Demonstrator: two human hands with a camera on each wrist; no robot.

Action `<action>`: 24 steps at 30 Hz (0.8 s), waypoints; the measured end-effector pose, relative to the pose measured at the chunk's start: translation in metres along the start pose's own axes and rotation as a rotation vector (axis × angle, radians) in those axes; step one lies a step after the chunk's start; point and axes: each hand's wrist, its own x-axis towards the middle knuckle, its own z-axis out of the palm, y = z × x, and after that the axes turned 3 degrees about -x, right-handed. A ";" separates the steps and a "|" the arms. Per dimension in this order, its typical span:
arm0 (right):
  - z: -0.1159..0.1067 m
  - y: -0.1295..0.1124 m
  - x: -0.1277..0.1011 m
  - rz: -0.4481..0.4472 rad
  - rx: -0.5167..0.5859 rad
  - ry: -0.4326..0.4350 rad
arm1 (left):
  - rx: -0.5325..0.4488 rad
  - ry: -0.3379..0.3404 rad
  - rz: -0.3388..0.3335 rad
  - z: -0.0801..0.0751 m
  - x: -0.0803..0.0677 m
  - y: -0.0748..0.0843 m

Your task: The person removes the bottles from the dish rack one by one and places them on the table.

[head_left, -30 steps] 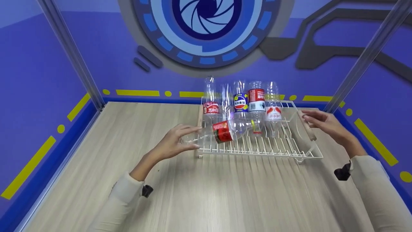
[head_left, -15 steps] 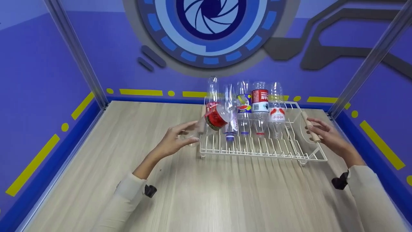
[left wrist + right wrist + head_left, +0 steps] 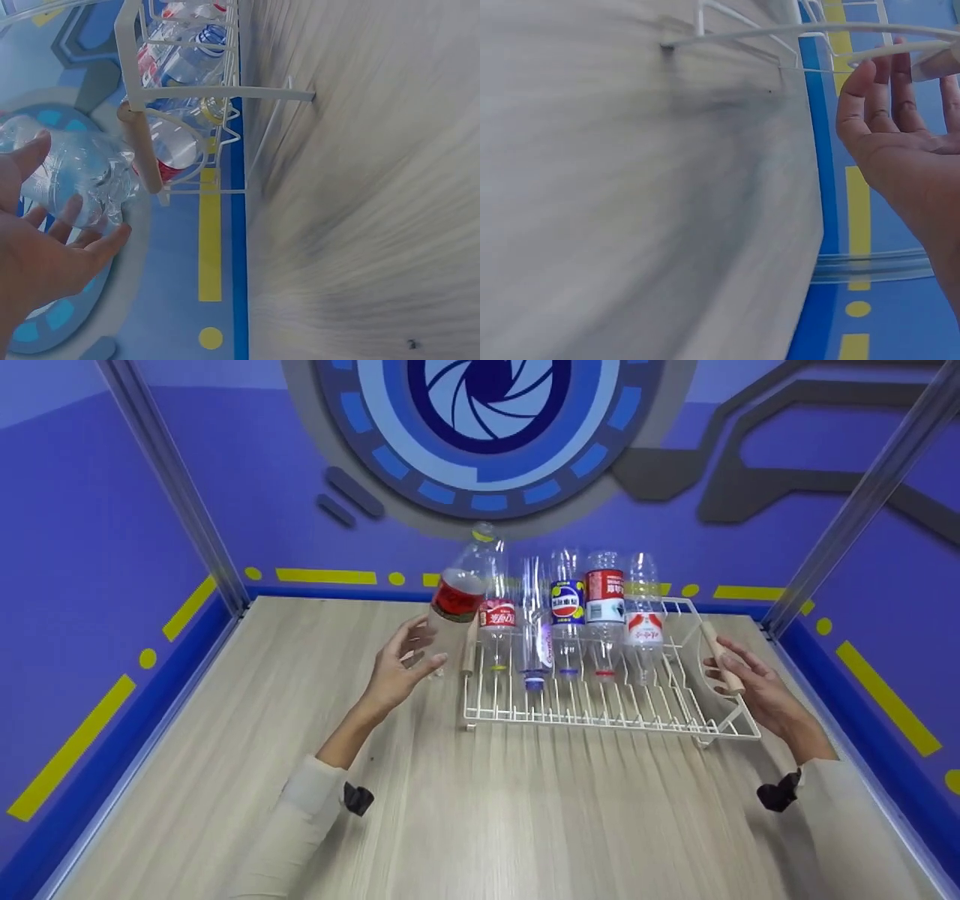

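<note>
My left hand (image 3: 397,667) holds a clear plastic bottle (image 3: 459,596) with a red label by its base end, fingers and thumb round it. The bottle tilts up beyond the left side of the white wire rack (image 3: 570,718), its yellow-ringed neck pointing away. In the left wrist view the bottle's base (image 3: 90,180) lies between thumb and fingers. At the other side, my right hand (image 3: 761,690) grips the rack's right wooden handle (image 3: 721,656), fingers through the opening. The right wrist view shows curled fingers (image 3: 881,97) by that handle, which is partly cut off.
Several labelled plastic bottles (image 3: 566,604) lie in a row on the rack, necks toward me. A left wooden handle (image 3: 470,649) is on the rack's near-bottle side. The wooden table (image 3: 465,810) is bounded by blue walls (image 3: 247,472) at the back and sides.
The red-labelled bottle has swung from lying across the row, neck to the right, to standing tilted away at the rack's left. My right hand has closed further round the handle.
</note>
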 end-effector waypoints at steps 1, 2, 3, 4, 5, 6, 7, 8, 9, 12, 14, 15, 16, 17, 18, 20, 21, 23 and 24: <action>0.001 0.001 0.000 0.009 0.018 0.011 | -0.001 0.012 -0.011 0.000 0.001 -0.002; 0.001 0.003 0.001 0.015 0.037 0.018 | -0.005 0.018 -0.018 0.000 0.002 -0.004; 0.001 0.004 0.001 0.020 0.056 0.021 | -0.008 0.024 -0.028 0.000 0.002 -0.005; 0.002 0.005 0.001 0.024 0.078 0.025 | -0.003 0.026 -0.040 0.000 0.002 -0.007; 0.002 0.006 0.001 0.026 0.100 0.024 | 0.003 0.027 -0.054 0.000 0.003 -0.009; 0.001 0.006 0.001 0.021 0.122 0.017 | 0.004 0.030 -0.070 0.000 0.004 -0.010; 0.001 0.006 0.001 0.013 0.140 0.009 | 0.011 0.032 -0.085 0.000 0.006 -0.012; 0.001 0.006 0.000 0.005 0.157 0.004 | 0.013 0.034 -0.094 0.001 0.008 -0.015; 0.001 0.007 -0.001 0.000 0.171 0.003 | 0.019 0.035 -0.103 0.001 0.009 -0.018; 0.003 0.009 -0.003 -0.011 0.200 0.012 | 0.040 0.050 -0.113 0.002 0.015 -0.028; 0.005 0.009 -0.004 -0.015 0.216 0.025 | 0.058 0.068 -0.110 0.003 0.020 -0.035; 0.006 0.009 -0.003 -0.017 0.220 0.032 | 0.064 0.076 -0.109 0.003 0.022 -0.038; 0.007 0.009 -0.003 -0.017 0.226 0.042 | 0.074 0.085 -0.110 0.003 0.025 -0.042; 0.009 0.009 -0.003 -0.019 0.224 0.053 | 0.077 0.093 -0.117 0.003 0.027 -0.045; 0.010 0.009 -0.003 -0.021 0.221 0.067 | 0.086 0.098 -0.124 0.003 0.029 -0.049; 0.012 0.009 -0.003 -0.021 0.201 0.093 | 0.098 0.102 -0.135 0.002 0.033 -0.057; 0.013 0.009 -0.004 -0.020 0.189 0.101 | 0.105 0.104 -0.142 0.002 0.034 -0.060; 0.015 0.009 -0.004 -0.015 0.174 0.107 | 0.120 0.103 -0.164 0.002 0.036 -0.067; 0.015 0.010 -0.005 -0.012 0.170 0.108 | 0.132 0.103 -0.173 0.002 0.037 -0.070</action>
